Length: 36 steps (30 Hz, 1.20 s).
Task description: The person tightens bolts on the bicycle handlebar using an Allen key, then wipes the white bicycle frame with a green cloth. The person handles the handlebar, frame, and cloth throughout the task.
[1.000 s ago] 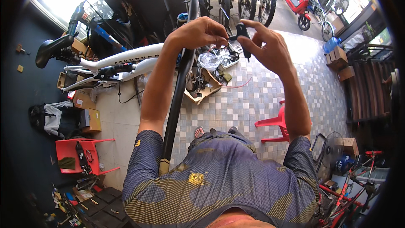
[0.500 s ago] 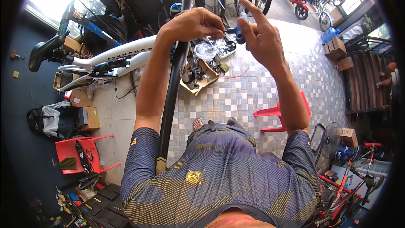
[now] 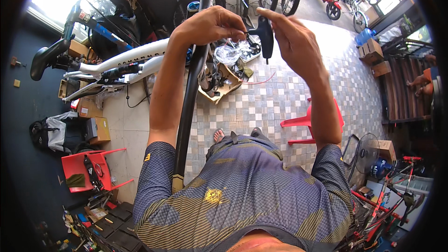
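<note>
Flanking a black T-handle tool (image 3: 265,37), the hands (image 3: 210,27) (image 3: 297,43) hide its shaft end.

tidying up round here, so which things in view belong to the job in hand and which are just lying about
In the job:
black T-handle tool, between the hands
left hand, at its shaft
right hand, open beside its handle
long black tube, passing behind the left wrist, probably

Apparently lying about:
red chair at far left
grey-and-black bag
fan
blue water bottle

Blk T-handle (image 3: 266,37) rotated vs prev., R hand (image 3: 297,42) uncurled
</note>
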Tool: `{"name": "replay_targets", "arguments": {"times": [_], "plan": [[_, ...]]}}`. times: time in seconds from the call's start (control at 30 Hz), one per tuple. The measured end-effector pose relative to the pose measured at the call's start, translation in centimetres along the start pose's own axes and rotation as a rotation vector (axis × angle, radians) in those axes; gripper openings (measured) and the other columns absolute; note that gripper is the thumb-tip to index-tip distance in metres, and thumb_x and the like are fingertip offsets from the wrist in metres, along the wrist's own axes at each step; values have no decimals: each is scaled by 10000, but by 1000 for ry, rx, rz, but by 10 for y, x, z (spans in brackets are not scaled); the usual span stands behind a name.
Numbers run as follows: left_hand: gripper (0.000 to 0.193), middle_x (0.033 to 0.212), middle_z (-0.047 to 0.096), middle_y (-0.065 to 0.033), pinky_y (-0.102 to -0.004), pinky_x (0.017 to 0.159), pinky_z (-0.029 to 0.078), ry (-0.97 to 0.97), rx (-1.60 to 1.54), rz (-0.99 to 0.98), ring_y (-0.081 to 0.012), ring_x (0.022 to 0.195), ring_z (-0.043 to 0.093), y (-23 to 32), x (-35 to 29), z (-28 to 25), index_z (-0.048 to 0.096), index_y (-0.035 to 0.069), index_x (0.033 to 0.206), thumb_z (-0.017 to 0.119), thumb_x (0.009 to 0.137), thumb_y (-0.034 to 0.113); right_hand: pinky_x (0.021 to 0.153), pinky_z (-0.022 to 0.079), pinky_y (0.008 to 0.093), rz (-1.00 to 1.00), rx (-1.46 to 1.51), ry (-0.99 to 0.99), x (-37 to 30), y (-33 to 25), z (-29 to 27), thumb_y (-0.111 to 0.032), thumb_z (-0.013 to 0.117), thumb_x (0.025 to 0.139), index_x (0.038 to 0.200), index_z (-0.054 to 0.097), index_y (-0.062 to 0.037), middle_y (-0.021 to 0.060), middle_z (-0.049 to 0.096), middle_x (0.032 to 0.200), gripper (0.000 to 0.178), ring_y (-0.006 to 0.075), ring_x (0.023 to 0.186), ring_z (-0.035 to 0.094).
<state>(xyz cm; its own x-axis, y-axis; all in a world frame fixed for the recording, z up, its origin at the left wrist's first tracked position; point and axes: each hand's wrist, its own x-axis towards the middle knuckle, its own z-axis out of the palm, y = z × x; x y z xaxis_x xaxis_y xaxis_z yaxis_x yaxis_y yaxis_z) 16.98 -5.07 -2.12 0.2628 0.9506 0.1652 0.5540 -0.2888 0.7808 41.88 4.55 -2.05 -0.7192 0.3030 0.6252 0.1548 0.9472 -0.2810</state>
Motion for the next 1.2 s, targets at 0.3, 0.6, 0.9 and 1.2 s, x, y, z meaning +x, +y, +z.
{"name": "replay_targets", "arguments": {"times": [0.3, 0.6, 0.9, 1.2], "plan": [[136, 840, 754, -69, -298, 795, 580, 2, 35, -6, -141, 774, 712, -1, 2, -2, 769, -1, 1030, 737, 945, 100, 729, 557, 404, 67, 66, 3, 3, -4, -1, -321, 762, 923, 1511, 519, -222, 29, 715, 753, 644, 226, 759, 691], [148, 817, 740, -53, -294, 768, 551, 12, 9, -4, -114, 757, 675, 0, -3, -2, 764, 5, 1032, 732, 947, 121, 897, 548, 407, -257, -263, 85, 11, -1, -18, -250, 792, 887, 1322, 690, -181, 53, 742, 953, 452, 234, 970, 690], [149, 823, 737, -43, -280, 784, 546, 38, -47, 0, -100, 780, 663, -2, -2, -1, 758, -3, 1029, 744, 943, 118, 755, 545, 363, -10, 44, 21, 2, -2, -6, -208, 764, 908, 1342, 684, -216, 94, 750, 924, 441, 226, 839, 696], [164, 834, 748, -52, -287, 790, 554, 5, -29, -17, -113, 783, 679, -3, 0, -1, 766, 0, 1054, 743, 944, 119, 788, 551, 389, 121, 15, -30, 6, -12, -5, -305, 739, 953, 1425, 604, -186, 27, 739, 832, 505, 223, 841, 696]]}}
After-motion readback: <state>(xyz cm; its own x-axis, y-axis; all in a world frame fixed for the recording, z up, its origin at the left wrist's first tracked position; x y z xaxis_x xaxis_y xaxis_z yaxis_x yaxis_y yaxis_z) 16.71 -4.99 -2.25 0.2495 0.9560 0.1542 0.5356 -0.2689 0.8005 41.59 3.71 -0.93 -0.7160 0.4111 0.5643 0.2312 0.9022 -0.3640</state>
